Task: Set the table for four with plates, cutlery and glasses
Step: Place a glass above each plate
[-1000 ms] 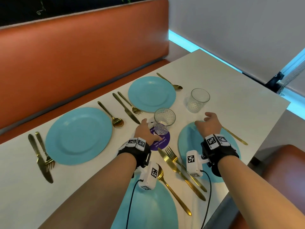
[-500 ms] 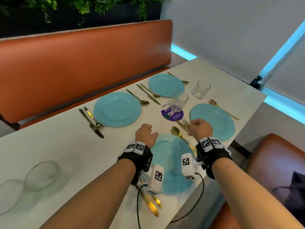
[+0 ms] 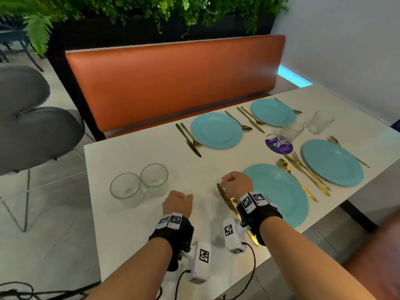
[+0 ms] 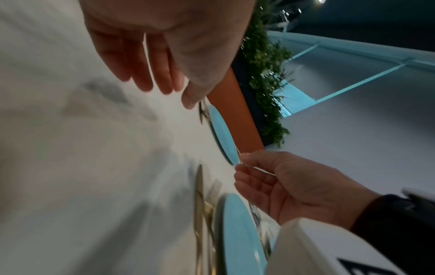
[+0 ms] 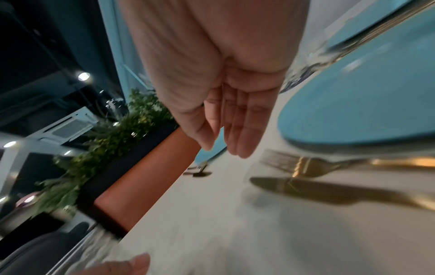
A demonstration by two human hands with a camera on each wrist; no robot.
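Four blue plates lie on the white table (image 3: pixel 151 152): the near plate (image 3: pixel 279 191), the right plate (image 3: pixel 332 162) and two far plates (image 3: pixel 216 129), each flanked by gold cutlery. Two empty glasses (image 3: pixel 126 188) stand together at the near left. Two more glasses (image 3: pixel 320 122) stand at the far right, one on a purple disc (image 3: pixel 278 148). My left hand (image 3: pixel 178 202) hovers just right of the near-left glasses, its fingers (image 4: pixel 146 65) relaxed and empty. My right hand (image 3: pixel 234 184) hangs empty over the knife (image 5: pixel 329 193) and fork (image 5: pixel 306 165) left of the near plate.
An orange bench (image 3: pixel 173 83) runs along the table's far side under a planter of greenery (image 3: pixel 129 9). A grey chair (image 3: pixel 32 131) stands off the table's left end. A white wall closes the right side. Cables trail off the near edge.
My view has swung left and pulled back. Both hands drew away from the glasses at the purple disc and moved left, toward the near edge and the two near-left glasses.
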